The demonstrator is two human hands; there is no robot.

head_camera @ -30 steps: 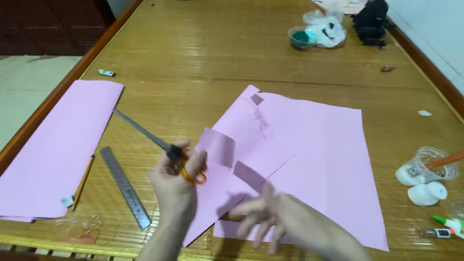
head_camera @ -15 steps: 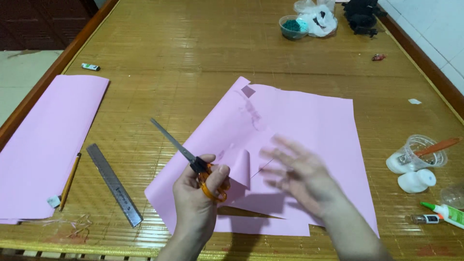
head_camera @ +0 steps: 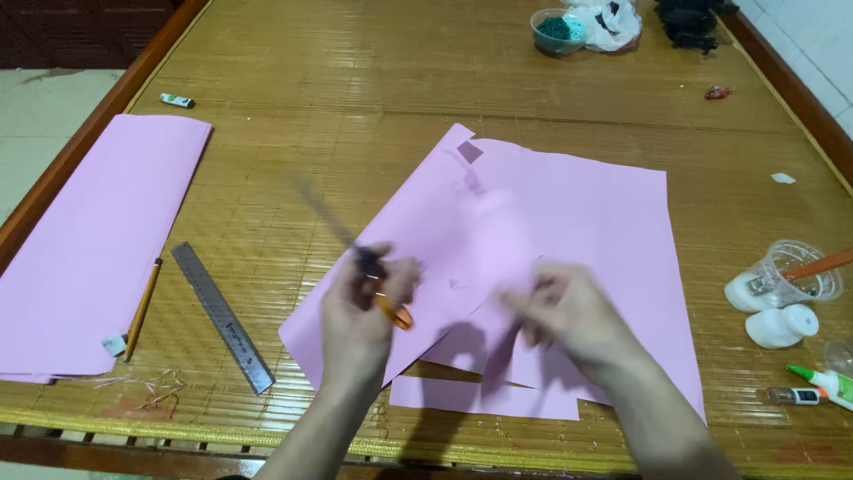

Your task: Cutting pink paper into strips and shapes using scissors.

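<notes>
The left hand point(head_camera: 366, 307) is clenched around the orange-handled metal scissors point(head_camera: 355, 258); its fingers point(head_camera: 402, 274) pass through the handle loops, and the blades point up and to the left, blurred by motion. The right hand point(head_camera: 569, 316) is also blurred; its fingers point(head_camera: 533, 298) grasp a loose piece of pink paper point(head_camera: 498, 249) raised above the large pink paper sheet point(head_camera: 577, 204), which lies flat near the middle of the woven bamboo counter point(head_camera: 355, 80). A narrow pink paper strip point(head_camera: 480, 397) lies at the sheet's near edge, below both hands.

Left of the hands, a steel ruler point(head_camera: 222, 316) lies diagonally, with a yellow pencil point(head_camera: 142, 307) just beside it. The pencil borders a stack of pink paper sheets point(head_camera: 89, 240) at the counter's left edge. At the right edge stand a clear plastic cup point(head_camera: 804, 271), a white glue bottle point(head_camera: 782, 324) and a green-capped tube point(head_camera: 822, 380). A small green-filled bowl point(head_camera: 555, 29) sits at the far edge.
</notes>
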